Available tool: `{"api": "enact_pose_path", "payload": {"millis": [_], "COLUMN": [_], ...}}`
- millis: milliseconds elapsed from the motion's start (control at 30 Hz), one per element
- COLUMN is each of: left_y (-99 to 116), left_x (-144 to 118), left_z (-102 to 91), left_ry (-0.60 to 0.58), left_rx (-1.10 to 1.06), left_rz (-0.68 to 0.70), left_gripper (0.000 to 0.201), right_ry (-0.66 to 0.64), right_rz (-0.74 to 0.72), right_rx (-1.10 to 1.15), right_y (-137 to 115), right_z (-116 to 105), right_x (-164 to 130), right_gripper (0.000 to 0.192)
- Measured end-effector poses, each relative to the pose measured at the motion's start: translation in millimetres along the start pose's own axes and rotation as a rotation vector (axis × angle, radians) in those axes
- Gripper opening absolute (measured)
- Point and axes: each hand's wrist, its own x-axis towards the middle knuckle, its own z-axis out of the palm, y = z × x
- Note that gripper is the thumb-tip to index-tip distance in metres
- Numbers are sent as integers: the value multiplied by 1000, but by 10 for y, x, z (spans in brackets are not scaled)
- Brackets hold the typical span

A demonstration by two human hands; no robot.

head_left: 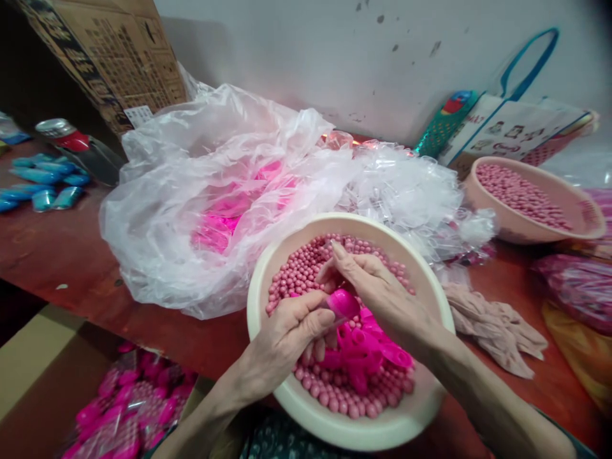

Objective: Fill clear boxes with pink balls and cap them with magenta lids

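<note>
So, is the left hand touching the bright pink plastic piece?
Touching. The head view shows the left hand gripping the pink piece between thumb and fingers over the bowl, with no gap.

Both forearms are seen bare to the frame's lower edge; no sleeves, rings, watch or gloves are worn. The left hand (287,331) and right hand (377,290) are lined and veined, with short, unpainted nails.

Single head-worn view, close in, looks forward and steeply down over the counter (71,255) edge onto the near bowl (268,280), facing the back wall (296,51) beyond.
</note>
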Motion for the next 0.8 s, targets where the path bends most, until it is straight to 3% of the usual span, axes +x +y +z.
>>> {"api": "enact_pose_path", "payload": {"millis": [200, 433, 700, 800], "left_y": [-12, 7, -43, -5], "left_x": [1, -12, 55, -7], "left_z": [-8, -14, 18, 15], "left_ry": [41, -13, 17, 96], "left_rx": [273, 553, 567, 507], "left_rz": [71, 186, 335, 320], "left_gripper": [26, 17, 17, 16], "right_ry": [-137, -44, 37, 47], "right_rz": [116, 147, 112, 8], "right_rx": [179, 156, 145, 29], "right_y": [77, 85, 46, -16], "right_z": [241, 305, 369, 292], "right_x": [62, -55, -144, -100], "right_gripper": [30, 26, 29, 40]}}
